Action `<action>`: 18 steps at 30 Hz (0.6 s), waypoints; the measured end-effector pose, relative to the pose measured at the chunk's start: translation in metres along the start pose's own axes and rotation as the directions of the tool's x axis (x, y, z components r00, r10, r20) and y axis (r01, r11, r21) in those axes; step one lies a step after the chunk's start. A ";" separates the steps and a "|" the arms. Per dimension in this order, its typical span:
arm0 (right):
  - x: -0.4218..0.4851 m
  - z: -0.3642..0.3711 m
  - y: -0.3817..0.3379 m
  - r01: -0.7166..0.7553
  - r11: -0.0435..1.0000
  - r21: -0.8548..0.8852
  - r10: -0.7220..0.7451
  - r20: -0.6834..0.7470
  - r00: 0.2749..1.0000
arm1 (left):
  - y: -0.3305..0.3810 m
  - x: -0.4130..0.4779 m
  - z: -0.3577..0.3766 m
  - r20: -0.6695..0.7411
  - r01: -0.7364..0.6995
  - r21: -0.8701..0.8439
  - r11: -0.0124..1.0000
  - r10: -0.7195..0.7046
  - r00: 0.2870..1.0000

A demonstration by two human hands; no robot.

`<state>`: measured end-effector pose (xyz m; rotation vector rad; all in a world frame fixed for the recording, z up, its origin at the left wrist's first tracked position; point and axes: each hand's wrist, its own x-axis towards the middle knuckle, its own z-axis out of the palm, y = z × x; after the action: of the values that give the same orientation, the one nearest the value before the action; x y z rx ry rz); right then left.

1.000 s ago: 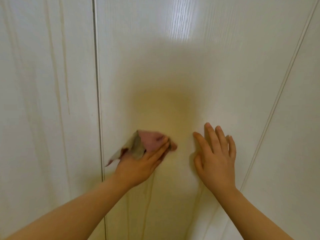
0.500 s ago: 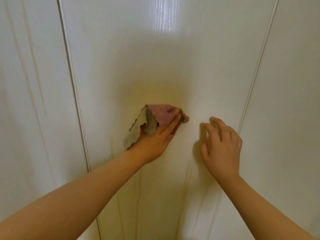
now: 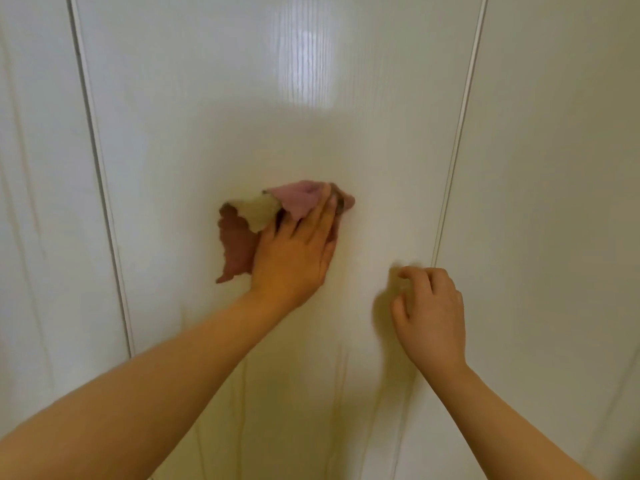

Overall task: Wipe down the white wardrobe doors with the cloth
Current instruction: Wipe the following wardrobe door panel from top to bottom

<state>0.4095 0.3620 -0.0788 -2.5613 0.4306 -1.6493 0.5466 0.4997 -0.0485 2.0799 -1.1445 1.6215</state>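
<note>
At the far left stands the left wardrobe door (image 3: 41, 202), white and glossy, with faint vertical lines in its finish. A narrow dark seam (image 3: 100, 202) divides it from the middle wardrobe door (image 3: 207, 98), which takes up most of the view. The cloth (image 3: 239, 244) lies against this middle door, about halfway up. It is a bunched rag with scalloped edges, reddish-brown on its hanging left flap, pale beige on a folded-over corner and pink at the top. The left hand (image 3: 294, 258) lies flat over the cloth's right part. Its fingers (image 3: 327, 206) are straight and close together, pointing up and pressing the fabric onto the door. Above the hand a patch of reflected light (image 3: 306, 64) shows on the panel, and below it faint yellowish streaks (image 3: 339, 393) run downward. Further right, lower than the cloth and apart from it, the right hand (image 3: 433, 317) is held up at the door. Its fingers are curled in toward the palm and hold nothing. It is slightly blurred, and whether the knuckles touch the surface cannot be told. Just beside it a second seam (image 3: 453, 168) runs up the view. Beyond that is the right wardrobe door (image 3: 554, 168), plain white.
</note>
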 end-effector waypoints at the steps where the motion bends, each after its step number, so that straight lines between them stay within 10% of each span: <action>1: 0.001 -0.001 0.002 0.000 1.000 0.009 0.000 -0.003 1.000 | 0.007 -0.011 0.005 0.053 -0.111 -0.044 0.993 0.113 0.992; 4: -0.004 -0.006 0.008 -0.011 1.000 0.022 0.011 0.008 1.000 | 0.024 -0.058 0.008 0.329 -0.330 -0.059 0.942 0.330 0.885; 8: -0.010 -0.013 0.020 -0.060 0.997 0.039 0.058 0.039 0.998 | 0.021 -0.008 0.000 0.232 -0.240 -0.279 0.930 0.308 0.923; 11: -0.011 -0.018 0.027 -0.107 0.993 0.055 0.104 0.065 0.992 | 0.031 0.001 0.011 0.163 -0.261 -0.080 0.962 0.271 0.949; 14: -0.016 -0.019 0.035 -0.154 0.986 0.069 0.146 0.112 0.983 | 0.061 -0.048 0.038 0.251 -0.436 -0.195 0.878 0.475 0.844; 18: -0.034 -0.013 0.041 -0.192 0.980 0.054 0.175 0.224 0.959 | 0.070 -0.032 0.020 0.492 -0.042 -0.502 0.864 0.325 0.808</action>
<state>0.3766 0.3326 -0.1117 -2.5226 0.5577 -1.2820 0.5082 0.4549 -0.1014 2.1932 -1.7736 0.6458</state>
